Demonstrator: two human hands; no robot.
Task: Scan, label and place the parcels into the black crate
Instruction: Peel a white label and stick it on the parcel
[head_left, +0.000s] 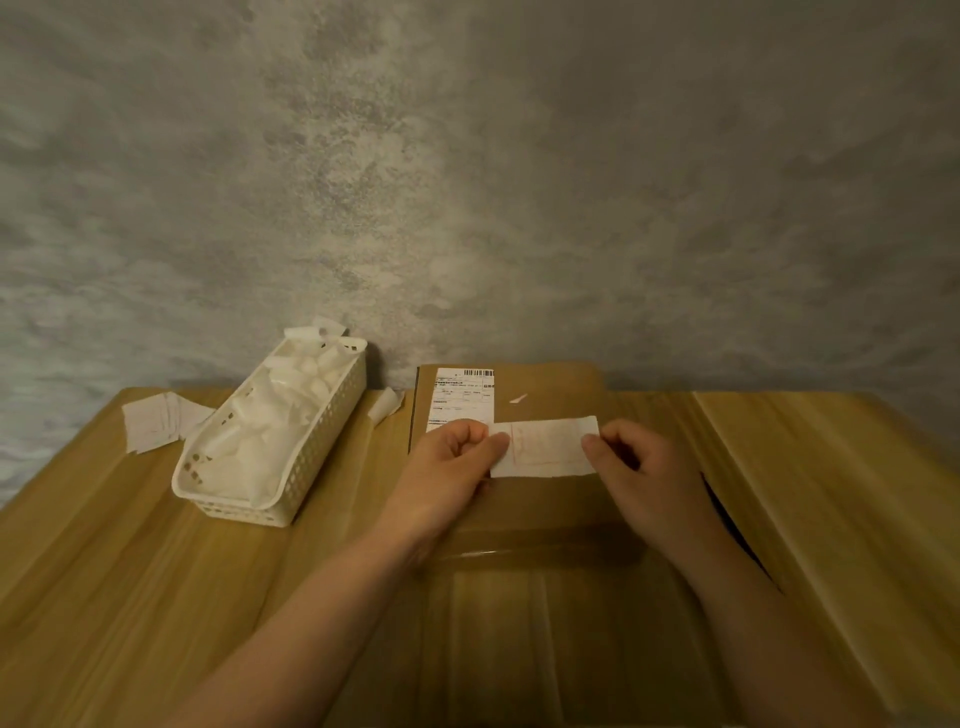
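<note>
- A flat brown cardboard parcel (545, 519) lies on the wooden table (130, 571), its far edge close to the mottled grey wall (467, 182).
- A white shipping label (460, 397) with a barcode along its top is stuck to the parcel's far left corner.
- The left hand (447, 467) pinches the left end of a small white paper label (545, 449) between thumb and forefinger, the other fingers curled in.
- The right hand (639, 473) grips the right end of the same label, thumb on top.
- The label is held stretched between the two hands over the parcel, just right of the shipping label; faint reddish print shows on it, too blurred to read. Whether it touches the cardboard cannot be told.
- A small white scrap (518, 399) lies on the parcel beyond the held label.
- A white perforated basket (275, 431) stands left of the parcel, heaped with crumpled white paper backings (270, 410).
- Loose white sheets (156, 421) lie on the table left of the basket, and a curled white piece (385, 403) sits between basket and parcel.
- A dark gap (732, 525) shows at the parcel's right edge.
</note>
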